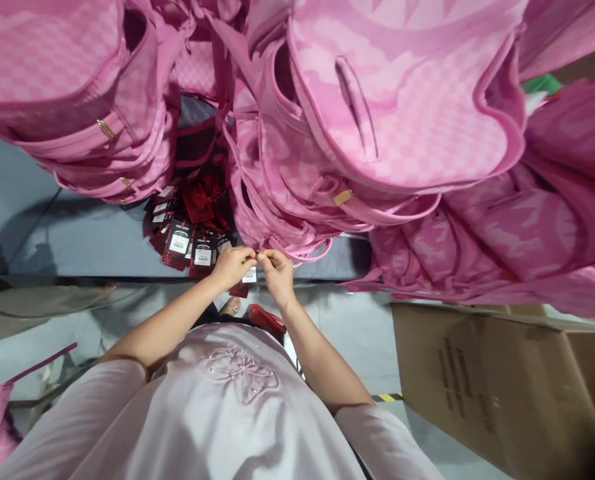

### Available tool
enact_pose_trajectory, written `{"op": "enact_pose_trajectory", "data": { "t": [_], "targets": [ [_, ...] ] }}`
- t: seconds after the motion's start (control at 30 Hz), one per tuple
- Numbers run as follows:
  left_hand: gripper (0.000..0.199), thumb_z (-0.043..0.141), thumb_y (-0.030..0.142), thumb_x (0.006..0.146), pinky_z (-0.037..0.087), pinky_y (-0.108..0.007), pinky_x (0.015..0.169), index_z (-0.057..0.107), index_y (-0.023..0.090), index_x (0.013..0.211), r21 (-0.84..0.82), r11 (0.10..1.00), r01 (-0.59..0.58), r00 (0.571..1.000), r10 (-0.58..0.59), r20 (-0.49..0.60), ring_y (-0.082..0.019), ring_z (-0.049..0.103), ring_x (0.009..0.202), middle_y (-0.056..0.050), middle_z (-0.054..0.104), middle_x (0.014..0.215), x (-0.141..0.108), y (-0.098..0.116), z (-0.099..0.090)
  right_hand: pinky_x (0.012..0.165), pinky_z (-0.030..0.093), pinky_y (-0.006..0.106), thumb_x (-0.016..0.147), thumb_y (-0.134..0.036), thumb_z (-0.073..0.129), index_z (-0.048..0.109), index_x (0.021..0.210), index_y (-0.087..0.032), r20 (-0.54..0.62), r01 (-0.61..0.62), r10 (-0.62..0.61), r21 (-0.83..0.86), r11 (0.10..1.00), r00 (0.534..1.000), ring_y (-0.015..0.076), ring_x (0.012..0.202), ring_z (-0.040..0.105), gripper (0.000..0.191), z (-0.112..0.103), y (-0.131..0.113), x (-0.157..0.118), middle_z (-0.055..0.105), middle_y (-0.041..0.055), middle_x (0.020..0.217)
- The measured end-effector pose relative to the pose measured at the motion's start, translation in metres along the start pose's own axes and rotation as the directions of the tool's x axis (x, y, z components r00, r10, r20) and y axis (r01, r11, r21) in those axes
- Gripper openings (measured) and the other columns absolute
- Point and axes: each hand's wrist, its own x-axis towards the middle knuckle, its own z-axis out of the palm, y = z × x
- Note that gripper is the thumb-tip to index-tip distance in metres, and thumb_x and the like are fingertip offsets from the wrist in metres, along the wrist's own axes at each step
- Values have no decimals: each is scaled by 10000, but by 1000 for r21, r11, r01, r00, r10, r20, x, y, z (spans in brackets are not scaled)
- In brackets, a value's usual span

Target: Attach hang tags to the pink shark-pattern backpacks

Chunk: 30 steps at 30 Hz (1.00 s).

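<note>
My left hand (233, 267) and my right hand (277, 272) meet at the front edge of the table, fingertips pinched together and almost touching. Between them is something too small to make out, and a tag with a white label (250, 274) hangs just below the fingers. Behind my hands a stack of pink backpacks (277, 180) rises, its lowest straps close to my fingertips. Left of my hands lies a pile of black and red tags (179, 241) with white barcode labels.
Another stack of pink backpacks (92, 127) stands on the grey table (77, 240) at the left. More pink bags (517, 227) lie at the right. A cardboard box (492, 380) is on the floor at lower right.
</note>
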Motion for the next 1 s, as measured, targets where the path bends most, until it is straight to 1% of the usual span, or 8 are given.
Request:
{"op": "enact_pose_trajectory", "data": {
  "t": [0.1,0.2,0.33,0.5,0.67,0.8,0.93,1.0],
  "targets": [
    [81,579,195,836,371,-250,638,659,186,822,107,991,86,996,-88,21,-156,620,709,-18,694,759,3,6,-1,717,463,303,751,-366,665,651,765,-192,5,35,-35,-55,998,999,159,719,559,175,0,2,1,624,7,756],
    [83,568,204,833,367,-253,619,644,179,853,153,984,96,994,-102,32,-162,610,674,-19,667,723,5,8,-1,730,449,306,760,-361,640,651,752,-196,3,79,-79,-87,993,997,163,726,550,166,1,2,2,619,8,755],
    [104,553,157,820,416,-231,637,654,169,840,5,998,56,998,-56,26,-132,597,659,-10,658,714,2,4,-1,753,428,311,761,-337,612,647,717,-203,-23,132,-135,-101,986,991,175,754,557,145,7,0,1,624,10,748],
    [178,535,234,851,475,-220,586,691,172,911,-212,962,171,982,-148,121,-124,630,623,-11,698,780,-3,-2,-3,726,414,306,757,-330,587,609,663,-217,-35,137,-141,-94,986,989,171,717,537,149,10,-3,0,601,-2,711],
    [65,584,208,811,449,-229,643,648,198,815,52,991,125,992,-123,-40,-134,624,650,4,684,718,-3,6,-3,745,422,310,736,-326,603,620,684,-212,-39,126,-127,-40,991,991,175,739,546,126,6,0,0,615,-1,727],
    [194,502,169,855,446,-232,705,666,218,946,80,996,43,998,-46,34,-141,657,750,-20,727,838,-5,12,-3,742,438,302,742,-323,600,610,675,-210,-34,116,-116,5,993,993,166,726,550,131,8,3,-1,605,-10,712],
    [128,541,253,844,417,-249,658,656,205,816,226,958,179,983,-166,-72,-170,641,716,-24,706,759,-8,16,-5,752,440,299,743,-311,584,593,668,-216,-51,109,-109,3,994,993,163,726,542,121,15,4,-3,600,-12,717],
    [122,551,264,834,418,-247,653,654,204,861,210,960,187,981,-173,-85,-170,646,715,-20,707,766,-9,17,-7,760,444,301,740,-303,585,595,672,-220,-75,105,-104,14,994,992,164,734,544,108,18,4,-3,600,-11,731]
  ]
}}
